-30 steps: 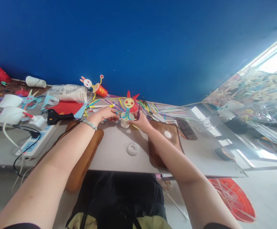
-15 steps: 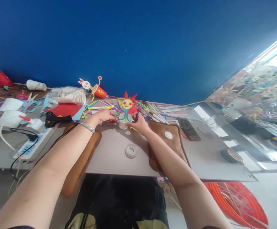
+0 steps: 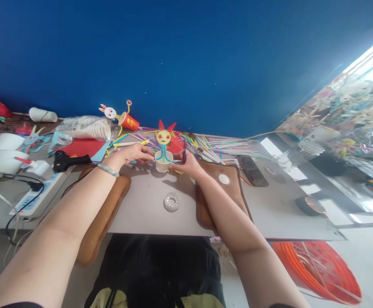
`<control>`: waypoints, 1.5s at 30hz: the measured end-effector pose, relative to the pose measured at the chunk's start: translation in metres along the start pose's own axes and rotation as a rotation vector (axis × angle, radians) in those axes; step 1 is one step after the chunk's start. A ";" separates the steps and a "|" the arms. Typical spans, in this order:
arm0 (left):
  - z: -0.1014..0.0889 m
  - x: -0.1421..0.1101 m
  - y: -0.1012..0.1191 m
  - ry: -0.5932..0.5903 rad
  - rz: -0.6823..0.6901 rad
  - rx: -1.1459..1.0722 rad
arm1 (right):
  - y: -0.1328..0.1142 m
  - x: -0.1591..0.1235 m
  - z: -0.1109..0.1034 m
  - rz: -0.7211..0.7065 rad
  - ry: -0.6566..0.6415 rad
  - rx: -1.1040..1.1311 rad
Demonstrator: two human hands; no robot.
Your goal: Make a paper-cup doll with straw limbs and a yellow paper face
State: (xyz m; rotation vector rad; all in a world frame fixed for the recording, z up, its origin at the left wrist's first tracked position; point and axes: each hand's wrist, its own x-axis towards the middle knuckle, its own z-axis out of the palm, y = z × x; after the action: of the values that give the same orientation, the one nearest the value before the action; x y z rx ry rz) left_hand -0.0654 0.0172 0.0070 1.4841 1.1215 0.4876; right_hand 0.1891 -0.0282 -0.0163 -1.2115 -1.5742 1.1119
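Observation:
A white paper cup [image 3: 161,166] stands upright on the table between my hands. Blue straw strips rise from it to a round yellow paper face [image 3: 163,137] with red pointed ears. My left hand [image 3: 136,154], a pale bangle on its wrist, has its bent fingers at the cup's left side. From the right, my right hand [image 3: 189,164] reaches the cup with its thumb. The same hand holds a slim dark tool [image 3: 184,152], apparently tweezers, pointing up. Its lower end is hidden by the fingers. A roll of clear tape [image 3: 171,202] lies nearer me.
Loose coloured straws [image 3: 218,145] lie along the blue wall. At left are a black glue gun [image 3: 69,160], a power strip [image 3: 35,196] and stacked paper cups [image 3: 93,129]. Brown pads [image 3: 225,196] lie under my forearms. A phone [image 3: 252,170] rests at right, above an orange bin [image 3: 317,269].
The whole view has shifted slightly, so things appear a little further left. Both hands keep their places at the cup, and the tool stays in my right hand.

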 end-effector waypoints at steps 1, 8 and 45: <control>-0.001 0.001 -0.001 0.013 0.004 -0.014 | 0.000 0.000 -0.003 -0.002 -0.026 0.040; 0.012 0.008 -0.003 0.164 0.239 -0.125 | -0.001 -0.002 -0.009 -0.008 -0.076 0.056; 0.022 0.028 -0.004 0.127 0.463 0.150 | 0.012 0.001 0.018 -0.029 0.217 0.183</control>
State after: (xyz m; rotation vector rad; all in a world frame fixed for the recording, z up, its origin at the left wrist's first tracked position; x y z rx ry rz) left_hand -0.0361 0.0284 -0.0099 1.8767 0.9223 0.8405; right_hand 0.1743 -0.0285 -0.0323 -1.1422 -1.2939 1.0438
